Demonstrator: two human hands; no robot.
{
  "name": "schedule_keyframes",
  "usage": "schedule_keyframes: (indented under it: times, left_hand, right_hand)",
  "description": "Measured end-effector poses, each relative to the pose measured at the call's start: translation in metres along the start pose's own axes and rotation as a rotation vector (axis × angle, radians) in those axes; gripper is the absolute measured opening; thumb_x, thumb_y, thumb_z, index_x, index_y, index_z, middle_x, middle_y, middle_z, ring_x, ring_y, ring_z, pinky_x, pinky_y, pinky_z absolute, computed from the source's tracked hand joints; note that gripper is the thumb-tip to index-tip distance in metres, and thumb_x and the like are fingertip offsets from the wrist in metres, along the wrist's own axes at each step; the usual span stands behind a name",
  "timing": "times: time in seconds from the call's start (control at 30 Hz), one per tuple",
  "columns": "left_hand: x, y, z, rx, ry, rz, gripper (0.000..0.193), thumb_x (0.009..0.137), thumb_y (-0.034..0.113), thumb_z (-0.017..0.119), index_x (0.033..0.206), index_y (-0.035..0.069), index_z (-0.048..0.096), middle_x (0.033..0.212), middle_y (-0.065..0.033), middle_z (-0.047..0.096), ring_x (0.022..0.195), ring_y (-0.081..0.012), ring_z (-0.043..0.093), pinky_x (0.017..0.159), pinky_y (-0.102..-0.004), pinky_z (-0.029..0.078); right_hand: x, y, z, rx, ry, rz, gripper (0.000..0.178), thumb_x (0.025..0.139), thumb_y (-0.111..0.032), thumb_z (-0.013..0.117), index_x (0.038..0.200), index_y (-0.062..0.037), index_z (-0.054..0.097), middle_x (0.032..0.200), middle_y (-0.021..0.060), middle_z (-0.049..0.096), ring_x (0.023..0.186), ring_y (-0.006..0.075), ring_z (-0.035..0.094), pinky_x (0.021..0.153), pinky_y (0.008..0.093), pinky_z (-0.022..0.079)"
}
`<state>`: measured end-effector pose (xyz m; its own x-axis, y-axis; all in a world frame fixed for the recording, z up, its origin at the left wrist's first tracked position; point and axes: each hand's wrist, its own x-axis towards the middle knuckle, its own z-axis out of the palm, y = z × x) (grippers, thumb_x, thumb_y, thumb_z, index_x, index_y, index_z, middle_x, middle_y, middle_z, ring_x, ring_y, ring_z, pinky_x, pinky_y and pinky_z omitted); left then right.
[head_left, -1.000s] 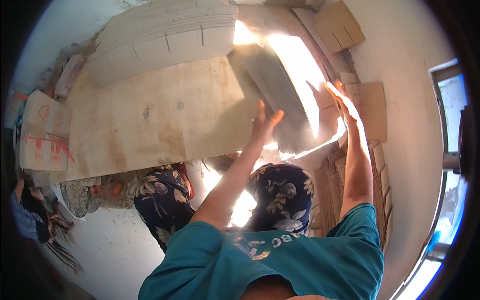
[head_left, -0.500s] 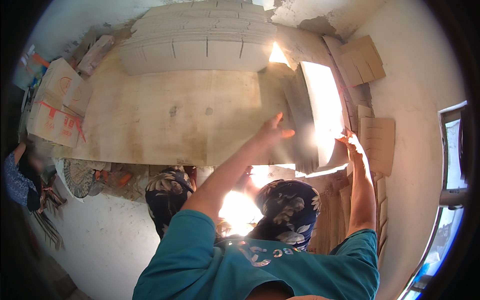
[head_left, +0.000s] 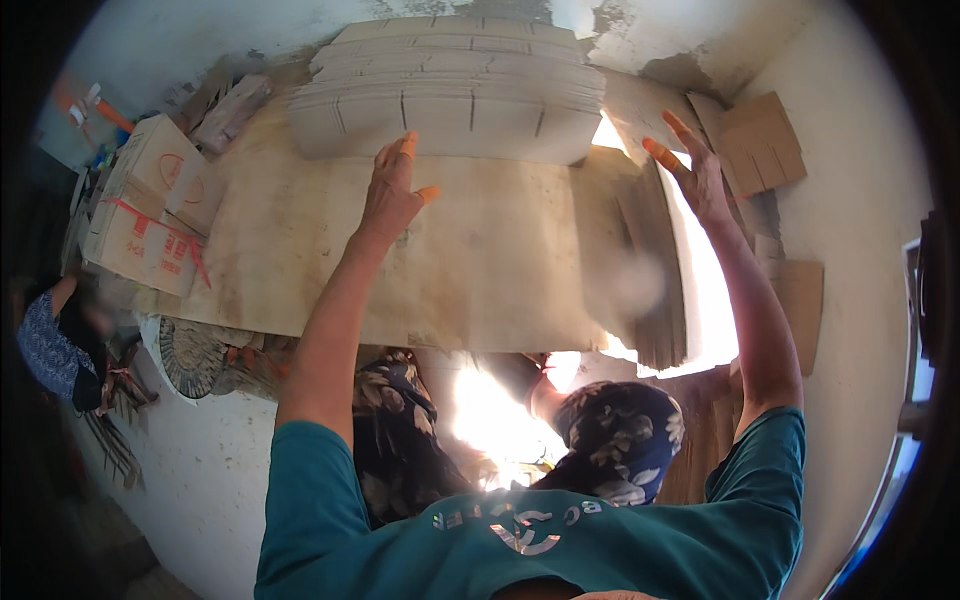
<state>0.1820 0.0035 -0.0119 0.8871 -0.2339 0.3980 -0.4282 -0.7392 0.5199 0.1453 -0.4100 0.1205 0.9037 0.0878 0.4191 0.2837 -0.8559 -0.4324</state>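
Note:
My left hand (head_left: 393,187) reaches over the wooden table (head_left: 430,260), fingers apart, with orange coverings on some fingertips. It is just short of a tall stack of flat cardboard sheets (head_left: 450,115) along the far side and holds nothing. My right hand (head_left: 695,175), also spread and empty, is above the far end of a second pile of cardboard sheets (head_left: 655,270) on the table's right side. Sunlight washes out that pile's top, so its surface detail cannot be made out. Whether either hand touches the cardboard is unclear.
A taped cardboard box (head_left: 150,210) stands at the table's left end, a wrapped bundle (head_left: 230,112) behind it. Cardboard pieces (head_left: 765,140) lean by the right wall. A coiled, ridged object (head_left: 192,357) lies below the table's left edge. My knees are under the near edge.
My left hand has swung left and away toward the far stack. My right hand has left the near side of the right pile and moved to its far end, fingers opened.

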Motion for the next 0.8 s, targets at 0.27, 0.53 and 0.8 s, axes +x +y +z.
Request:
schedule_keyframes:
  times: [0.27,0.53,0.8]
  left_hand:
    - [0.017,-0.006,-0.01,0.135,0.056,0.28,0.083,0.077,0.014,0.075,0.146,-0.001,0.03,0.144,-0.0182,0.039,0.136,-0.0385,0.032,0.113,-0.0437,0.031]
    - [-0.105,-0.001,-0.044,-0.104,-0.284,0.094,0.073,0.084,0.028,0.071,0.144,0.002,0.038,0.144,-0.0203,0.042,0.135,-0.0373,0.038,0.111,-0.044,0.035]
    - [-0.231,0.091,-0.136,-0.038,-0.689,-0.055,0.066,0.079,0.041,0.073,0.131,0.005,0.054,0.112,-0.0176,0.065,0.106,-0.0344,0.059,0.095,-0.0421,0.045]
  right_hand:
    - [0.096,0.014,0.123,-0.015,0.035,-0.117,0.075,0.083,-0.051,0.069,0.137,-0.0024,0.048,0.135,0.0226,0.053,0.124,0.0368,0.052,0.101,0.0415,0.044]
    - [0.001,-0.066,0.156,-0.088,-0.067,-0.417,0.066,0.081,-0.028,0.077,0.138,-0.0084,0.05,0.135,0.0168,0.053,0.128,0.0343,0.048,0.104,0.0409,0.042]
    - [-0.15,-0.129,0.034,0.077,-0.425,-0.223,0.044,0.084,-0.019,0.074,0.122,-0.0002,0.06,0.116,0.0185,0.064,0.108,0.033,0.063,0.091,0.0411,0.05]
